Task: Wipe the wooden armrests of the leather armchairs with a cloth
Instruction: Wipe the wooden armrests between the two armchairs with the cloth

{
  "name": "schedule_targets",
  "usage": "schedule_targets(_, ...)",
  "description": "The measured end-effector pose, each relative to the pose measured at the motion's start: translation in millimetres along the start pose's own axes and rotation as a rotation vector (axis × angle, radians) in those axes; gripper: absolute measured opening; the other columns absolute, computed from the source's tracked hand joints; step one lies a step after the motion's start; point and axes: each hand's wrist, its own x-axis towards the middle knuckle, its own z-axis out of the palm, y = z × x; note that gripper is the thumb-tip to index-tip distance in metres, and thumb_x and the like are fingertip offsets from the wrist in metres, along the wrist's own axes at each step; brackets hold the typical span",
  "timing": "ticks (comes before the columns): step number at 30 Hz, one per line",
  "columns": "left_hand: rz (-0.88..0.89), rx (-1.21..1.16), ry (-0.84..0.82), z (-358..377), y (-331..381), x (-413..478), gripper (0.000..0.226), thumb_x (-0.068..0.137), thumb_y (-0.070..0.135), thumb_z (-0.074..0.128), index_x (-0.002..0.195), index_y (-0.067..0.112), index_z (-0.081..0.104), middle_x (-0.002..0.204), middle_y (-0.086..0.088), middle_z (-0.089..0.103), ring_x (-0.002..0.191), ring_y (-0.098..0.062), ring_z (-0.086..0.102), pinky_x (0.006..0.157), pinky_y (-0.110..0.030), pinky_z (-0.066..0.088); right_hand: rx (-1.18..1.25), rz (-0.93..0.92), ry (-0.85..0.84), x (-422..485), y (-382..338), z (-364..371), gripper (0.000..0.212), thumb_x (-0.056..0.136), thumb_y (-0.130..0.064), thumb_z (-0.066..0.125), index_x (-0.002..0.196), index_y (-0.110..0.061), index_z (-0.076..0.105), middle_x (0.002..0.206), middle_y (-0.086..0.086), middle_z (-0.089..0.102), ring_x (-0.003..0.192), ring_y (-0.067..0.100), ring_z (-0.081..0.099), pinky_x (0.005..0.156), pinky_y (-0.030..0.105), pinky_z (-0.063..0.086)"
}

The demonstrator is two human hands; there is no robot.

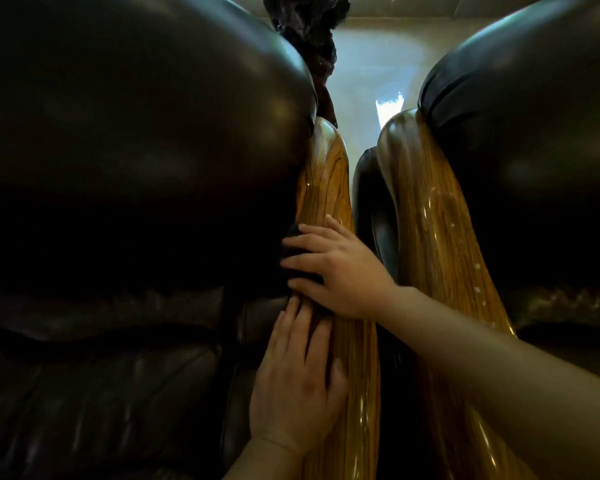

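A dark crumpled cloth (300, 251) is pressed under the spread right hand (340, 268) midway along the glossy striped wooden armrest (326, 188) of the left black leather armchair (136, 150), the flat, empty left hand (298, 379) steadying it at 6 o'clock, while the matching armrest (426, 209) at 3 o'clock is judged not yet wiped

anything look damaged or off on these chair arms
Nothing stands out. Both wooden armrests, left and right, look glossy and intact. The right hand presses a dark cloth on the left one; the left hand rests below.
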Motion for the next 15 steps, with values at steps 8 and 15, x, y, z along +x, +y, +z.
schedule_targets(8, -0.015, -0.028, 0.042, 2, -2, -1, 0.05, 0.094, 0.036, 0.04, 0.14, 0.018, 0.044, 0.155, -0.009, 0.033, 0.148, -0.02, 0.018, 0.116, -0.039, 0.017, 0.283, 0.703, 0.365, 12, -9, 5, 0.051, 0.098, -0.036, 0.054, 0.146, -0.021, 0.046, 0.157, 0.003, 0.036, 0.141, 0.024, 0.035, 0.114, 0.043, 0.035)
schedule_targets(15, -0.024, -0.088, 0.089, 4, 0, -2, 0.05, 0.095, 0.039, 0.036, 0.141, 0.02, 0.043, 0.154, -0.008, 0.035, 0.147, -0.019, 0.019, 0.114, -0.039, 0.02, 0.446, 0.843, 0.453, -56, -42, 25, 0.032, 0.098, -0.047, 0.045, 0.123, -0.031, 0.055, 0.123, -0.006, 0.058, 0.11, 0.007, 0.058, 0.095, 0.034, 0.051)
